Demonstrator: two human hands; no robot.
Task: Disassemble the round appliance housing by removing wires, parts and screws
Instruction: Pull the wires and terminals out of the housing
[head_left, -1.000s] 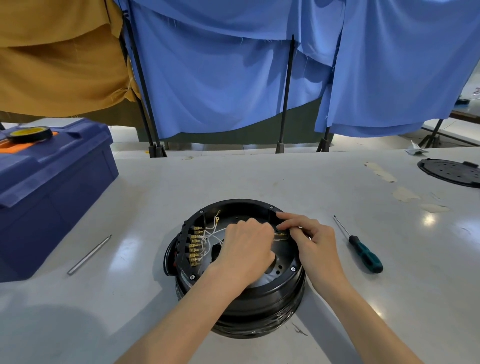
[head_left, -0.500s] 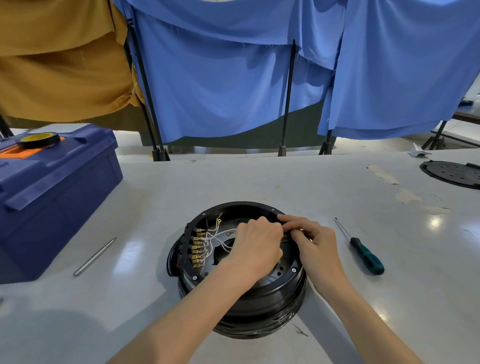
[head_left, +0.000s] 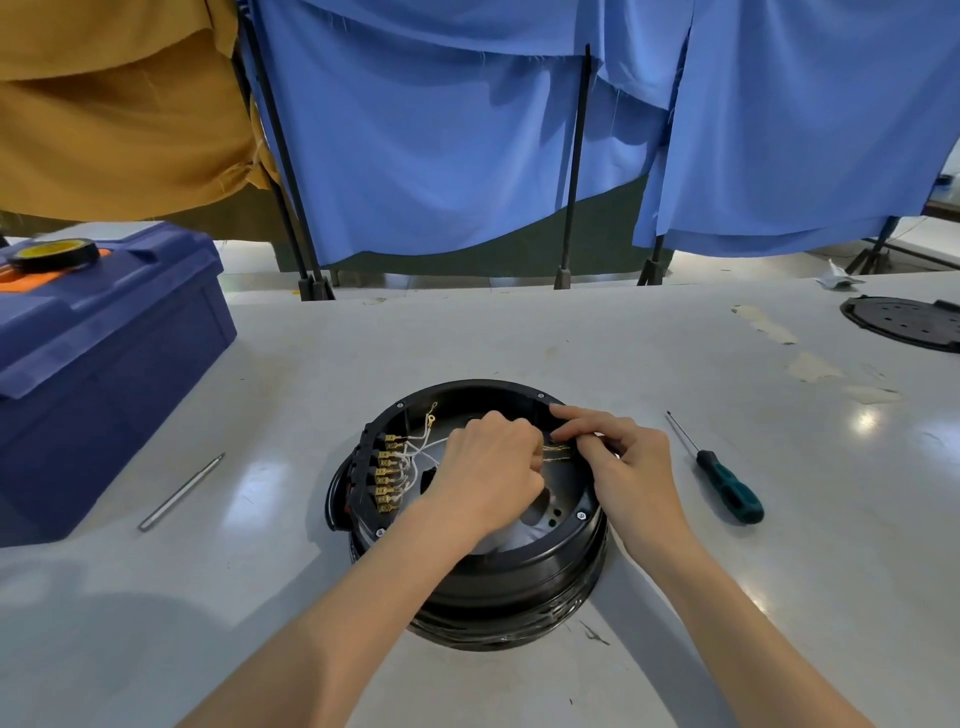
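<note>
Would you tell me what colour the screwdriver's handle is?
The screwdriver handle is teal green with black sections, best seen in the head view.

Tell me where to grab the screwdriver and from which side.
Take the green handle, the thick end nearest you, from above with the fingers across it. The screwdriver lies flat on the table with its thin shaft pointing away. It is to the right of the housing, so the right hand is likely the closer one.

Two hands (head_left: 488, 467) (head_left: 631, 470), one housing (head_left: 519, 582), one screwdriver (head_left: 714, 467), one toolbox (head_left: 104, 364), one metal rod (head_left: 182, 491).
</note>
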